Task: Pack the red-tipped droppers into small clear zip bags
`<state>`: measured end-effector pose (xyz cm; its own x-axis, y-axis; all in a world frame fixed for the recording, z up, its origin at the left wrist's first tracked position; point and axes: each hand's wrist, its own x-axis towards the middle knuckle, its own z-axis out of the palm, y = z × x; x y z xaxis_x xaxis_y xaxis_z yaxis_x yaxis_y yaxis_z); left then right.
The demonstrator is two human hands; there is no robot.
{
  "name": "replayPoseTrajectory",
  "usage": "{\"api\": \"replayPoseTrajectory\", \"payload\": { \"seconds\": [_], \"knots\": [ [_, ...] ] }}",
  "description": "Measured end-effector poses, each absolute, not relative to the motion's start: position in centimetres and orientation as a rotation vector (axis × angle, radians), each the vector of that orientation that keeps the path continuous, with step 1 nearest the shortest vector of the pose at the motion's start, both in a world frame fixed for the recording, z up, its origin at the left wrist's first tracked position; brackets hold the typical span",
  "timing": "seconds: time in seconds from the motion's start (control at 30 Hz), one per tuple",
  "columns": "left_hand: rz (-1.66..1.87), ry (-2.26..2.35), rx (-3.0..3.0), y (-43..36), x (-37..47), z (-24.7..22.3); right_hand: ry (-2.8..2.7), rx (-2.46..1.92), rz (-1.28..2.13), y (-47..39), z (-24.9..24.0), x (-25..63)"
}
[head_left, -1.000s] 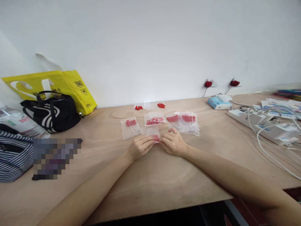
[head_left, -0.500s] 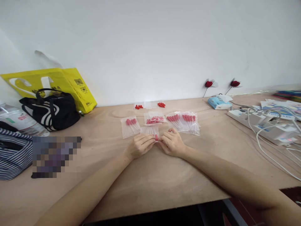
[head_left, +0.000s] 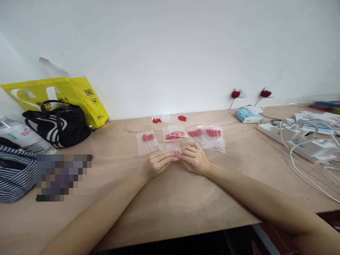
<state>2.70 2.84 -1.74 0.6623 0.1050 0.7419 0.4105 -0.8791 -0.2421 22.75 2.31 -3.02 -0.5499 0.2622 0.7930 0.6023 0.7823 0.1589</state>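
Clear bag [head_left: 170, 146], holding red-tipped sticks, lay flat on the near middle of the table [head_left: 175, 205], red ends toward the near side. Left hand [head_left: 158, 164] pinched the bag's near edge at the left, fingers bent together; right hand [head_left: 195, 159] pinched the same edge at the right, fingers curled. A few red tips showed between the fingertips; the hands stood just apart. Thumb contact was partly hidden.

Just beyond the bag: stacked bags [head_left: 174, 135] with red contents. To the left, a single bag [head_left: 147, 141] of red-tipped sticks; to the right, overlapping bags [head_left: 207, 136] of the same. Farther off, near the wall [head_left: 159, 63], two clusters of small red pieces [head_left: 157, 120].

Far left: yellow bag [head_left: 87, 102] behind black bag [head_left: 71, 125]. Far right: blue tissue pack [head_left: 245, 115]; nearer, white power strip [head_left: 275, 134] with cables.
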Motion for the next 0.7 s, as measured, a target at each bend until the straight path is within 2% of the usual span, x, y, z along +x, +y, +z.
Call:
{"api": "replayPoseTrajectory", "payload": {
  "seconds": [0.47, 0.7],
  "knots": [
    [-1.183, -0.433, -2.496, 2.85, 2.89, -1.83, -2.101, -0.58, -0.645, 2.68, -3.21, 23.1],
    [-1.096, -0.381, -2.464, 2.9, 3.23, -1.92, -2.105, -0.609, -0.73, 2.15, -2.89, 22.72]
  ]
}}
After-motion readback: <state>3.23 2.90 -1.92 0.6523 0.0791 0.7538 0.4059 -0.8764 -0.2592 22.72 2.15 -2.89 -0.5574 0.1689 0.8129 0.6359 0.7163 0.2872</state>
